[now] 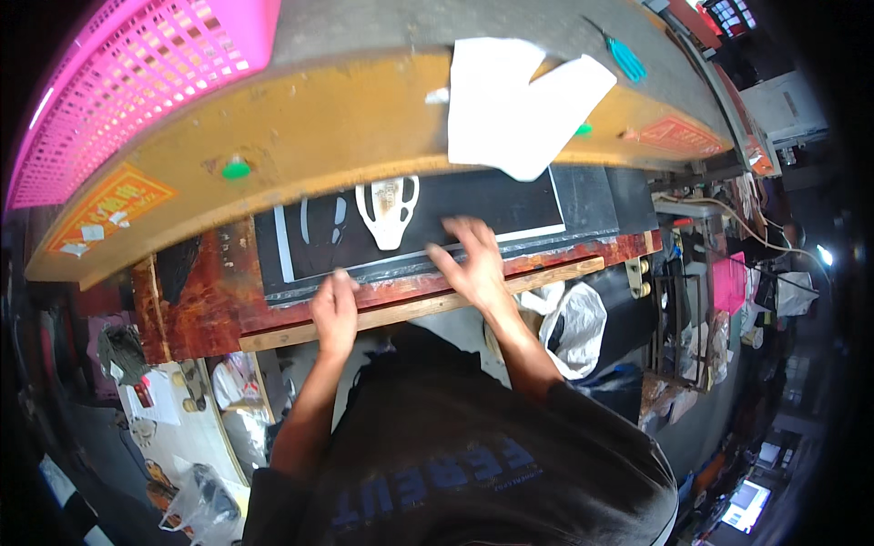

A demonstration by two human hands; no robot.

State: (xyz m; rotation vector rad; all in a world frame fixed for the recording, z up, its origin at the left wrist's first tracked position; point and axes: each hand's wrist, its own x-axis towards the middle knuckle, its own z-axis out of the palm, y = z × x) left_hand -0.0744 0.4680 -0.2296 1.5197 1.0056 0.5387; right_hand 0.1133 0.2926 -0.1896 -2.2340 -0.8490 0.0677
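A white, flat, shield-shaped piece (pixel 389 215) with looped sides lies on a black sheet (pixel 455 196) under the yellow machine beam. To its right, my right hand (pixel 472 262) is over the sheet's near edge, fingers spread and slightly blurred, holding nothing visible. My left hand (pixel 335 309) is at the near edge of the black sheet, left of the white piece. Its fingers are bunched and foreshortened, and whether they pinch the edge is hidden. Narrow pale cut-out shapes (pixel 340 211) show in the sheet beside the white piece.
Across the front runs the yellow beam (pixel 364 118) with green buttons (pixel 236 169). White paper (pixel 510 109) hangs over it. A pink basket (pixel 155 82) and teal-handled tool (pixel 626 60) rest on top. A wooden strip (pixel 419 305) edges the red board (pixel 205 314). A white sack (pixel 578 332) stands below.
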